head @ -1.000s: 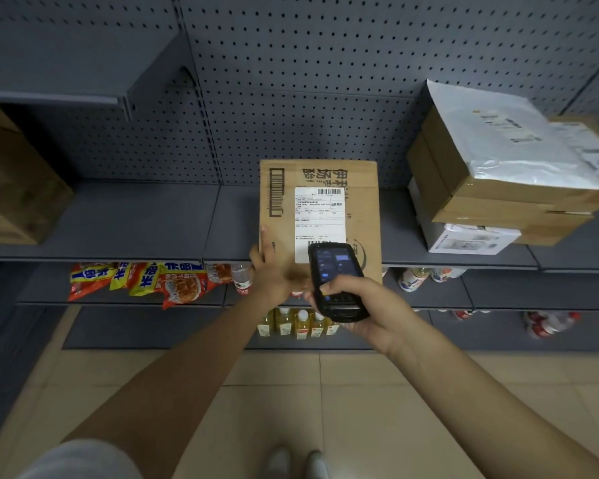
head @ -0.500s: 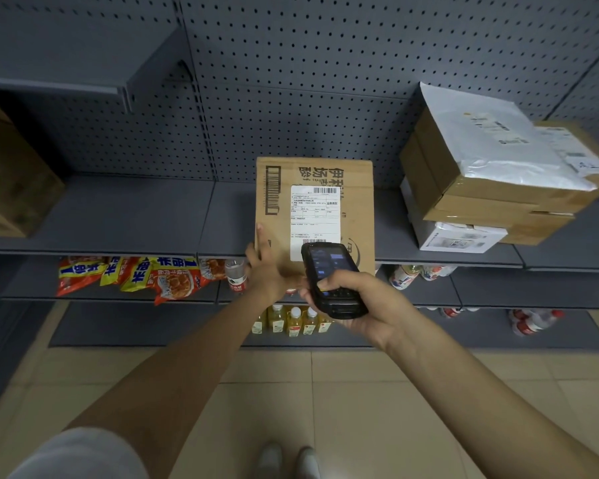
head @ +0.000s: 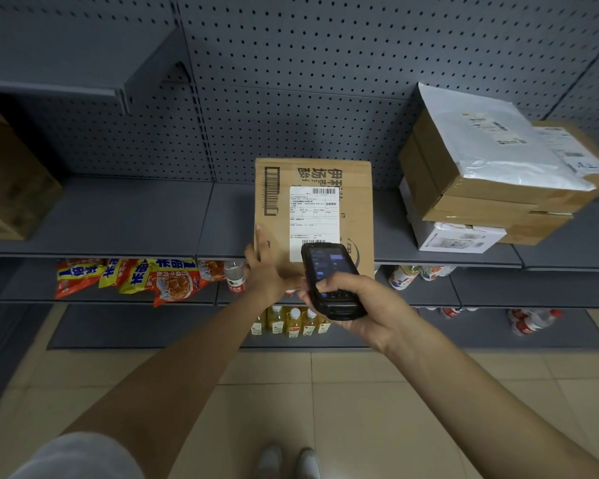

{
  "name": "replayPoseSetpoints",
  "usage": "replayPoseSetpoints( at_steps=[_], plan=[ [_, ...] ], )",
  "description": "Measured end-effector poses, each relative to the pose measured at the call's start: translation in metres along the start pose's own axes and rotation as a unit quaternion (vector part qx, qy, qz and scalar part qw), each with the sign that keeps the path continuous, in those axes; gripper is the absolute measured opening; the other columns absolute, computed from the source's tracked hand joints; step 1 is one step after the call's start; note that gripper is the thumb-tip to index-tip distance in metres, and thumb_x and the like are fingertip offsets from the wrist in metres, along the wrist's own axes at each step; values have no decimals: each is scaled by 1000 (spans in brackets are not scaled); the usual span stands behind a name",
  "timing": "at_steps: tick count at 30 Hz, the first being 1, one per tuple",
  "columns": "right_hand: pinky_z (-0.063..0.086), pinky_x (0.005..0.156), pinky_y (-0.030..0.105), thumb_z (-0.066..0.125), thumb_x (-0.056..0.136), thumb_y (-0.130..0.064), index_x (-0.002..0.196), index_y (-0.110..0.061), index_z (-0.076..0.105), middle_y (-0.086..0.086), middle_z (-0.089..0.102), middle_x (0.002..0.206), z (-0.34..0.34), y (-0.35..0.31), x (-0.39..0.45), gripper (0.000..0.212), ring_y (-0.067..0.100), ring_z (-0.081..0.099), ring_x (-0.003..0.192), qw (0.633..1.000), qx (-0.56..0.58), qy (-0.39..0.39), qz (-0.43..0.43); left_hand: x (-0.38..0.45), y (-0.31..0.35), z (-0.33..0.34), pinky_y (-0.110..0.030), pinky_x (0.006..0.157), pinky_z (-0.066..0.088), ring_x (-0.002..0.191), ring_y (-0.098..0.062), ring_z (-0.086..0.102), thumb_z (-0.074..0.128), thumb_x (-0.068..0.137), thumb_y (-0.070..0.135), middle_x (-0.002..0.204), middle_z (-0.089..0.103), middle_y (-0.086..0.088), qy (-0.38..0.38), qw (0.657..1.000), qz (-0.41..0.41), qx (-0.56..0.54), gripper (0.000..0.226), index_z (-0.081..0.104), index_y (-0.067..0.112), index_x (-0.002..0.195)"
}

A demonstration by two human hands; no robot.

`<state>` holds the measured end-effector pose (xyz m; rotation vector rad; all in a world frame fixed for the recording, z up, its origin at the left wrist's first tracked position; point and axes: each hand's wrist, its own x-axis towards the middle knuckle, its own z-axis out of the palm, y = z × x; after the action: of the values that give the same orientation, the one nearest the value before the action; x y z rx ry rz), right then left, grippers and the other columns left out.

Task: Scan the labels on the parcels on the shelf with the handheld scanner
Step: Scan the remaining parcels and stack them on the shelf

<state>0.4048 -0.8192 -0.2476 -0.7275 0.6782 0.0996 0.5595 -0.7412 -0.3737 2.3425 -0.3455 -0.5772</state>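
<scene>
Your right hand (head: pixel 363 305) has its fingers wrapped round the scanner (head: pixel 332 281), screen lit and facing up at you, its top end pointed at the box (head: pixel 355 188) and covering the bottom edge of the white label (head: pixel 313 216). The box sits on the grey shelf (head: pixel 118 219), tipped so its labelled face looks at you, with a printed barcode down its left side and upside-down lettering along the top.

Your left hand (head: pixel 265 267) is on the box's lower left corner, fingers straight and flat against the cardboard, thumb out toward the scanner. Looks like it's propping the box, but you can't see the underside contact.

Off to the right on the same shelf there's a stack (head: pixel 478 198) of brown parcels resting on a white box (head: pixel 457 238), with a white mailer (head: pixel 491 150) lying on top, its label facing up. Another labelled parcel pokes out at the far right of that pile. At the far left edge, a big brown carton (head: pixel 11 188) is only partly in view.

On the shelf below: red and yellow snack bags (head: pixel 135 278), a water bottle (head: pixel 235 276) just beside your left wrist, and juice bottles (head: pixel 291 323) lower down under your hands. Your shoes (head: pixel 286 461) show on the tile floor.
</scene>
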Motion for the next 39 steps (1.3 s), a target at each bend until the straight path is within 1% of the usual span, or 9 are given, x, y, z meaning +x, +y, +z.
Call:
replayPoseSetpoints(
  at_steps=[9, 14, 18, 20, 24, 26, 30, 35, 39],
  plan=[
    [59, 69, 31, 61, 74, 11, 122, 5, 53, 24, 68, 103, -12, -1, 13, 48, 31, 71, 84, 997, -51, 33, -55, 10, 10, -8, -51, 111, 36, 139, -38, 30, 87, 63, 42, 157, 3, -6, -22, 1000, -15, -8, 143, -30, 39, 146],
    [56, 86, 43, 76, 60, 2, 126, -8, 50, 19, 69, 113, -30, -15, 29, 71, 34, 68, 100, 980, -115, 119, -107, 27, 19, -21, -48, 113, 34, 141, -33, 28, 87, 64, 41, 156, 6, -7, -42, 999, -1, -31, 138, -21, 38, 150],
    [54, 72, 35, 75, 64, 5, 124, -9, 48, 16, 67, 112, -39, -32, 44, 67, 29, 66, 98, 958, -168, 180, -144, 44, 27, -30, -55, 115, 28, 144, -39, 22, 86, 62, 47, 158, 6, -7, -56, 998, -9, -35, 136, -17, 41, 151],
    [56, 73, 38, 75, 64, 6, 123, -9, 47, 15, 66, 111, -45, -39, 54, 67, 30, 66, 96, 950, -181, 199, -155, 55, 30, -33, -56, 116, 27, 144, -40, 22, 84, 63, 52, 158, 7, -7, -64, 997, -13, -37, 133, -14, 41, 151],
    [56, 83, 48, 77, 60, 5, 120, -8, 51, 17, 69, 110, -58, -50, 71, 67, 33, 68, 96, 950, -194, 191, -153, 71, 40, -39, -51, 116, 30, 144, -37, 23, 80, 68, 54, 158, 9, -8, -70, 996, -24, -47, 123, -7, 38, 154],
    [57, 81, 44, 78, 59, 3, 118, -9, 52, 16, 69, 108, -63, -55, 78, 65, 32, 68, 95, 950, -200, 186, -148, 78, 47, -38, -49, 114, 30, 145, -35, 22, 79, 71, 53, 160, 7, -9, -75, 996, -24, -43, 120, -5, 37, 155],
    [56, 78, 38, 82, 42, -13, 121, -10, 51, 11, 69, 108, -80, -69, 94, 84, 26, 67, 96, 946, -224, 186, -145, 86, 62, -30, -49, 113, 30, 144, -35, 24, 78, 73, 51, 160, 8, -11, -75, 996, -18, -36, 117, -4, 35, 155],
    [57, 68, 38, 79, 46, -7, 120, -9, 50, 14, 68, 108, -100, -95, 101, 80, 29, 68, 93, 949, -206, 187, -147, 96, 89, -14, -48, 114, 29, 146, -34, 20, 78, 76, 46, 161, 0, -11, -82, 996, -20, -41, 115, -4, 34, 155],
    [55, 79, 42, 75, 61, 7, 108, -17, 49, 12, 66, 104, -120, -115, 102, 59, 27, 65, 94, 942, -213, 205, -158, 105, 113, 8, -50, 114, 29, 145, -34, 21, 79, 75, 46, 160, 3, -10, -84, 995, -16, -46, 117, -4, 33, 156]
  ],
)
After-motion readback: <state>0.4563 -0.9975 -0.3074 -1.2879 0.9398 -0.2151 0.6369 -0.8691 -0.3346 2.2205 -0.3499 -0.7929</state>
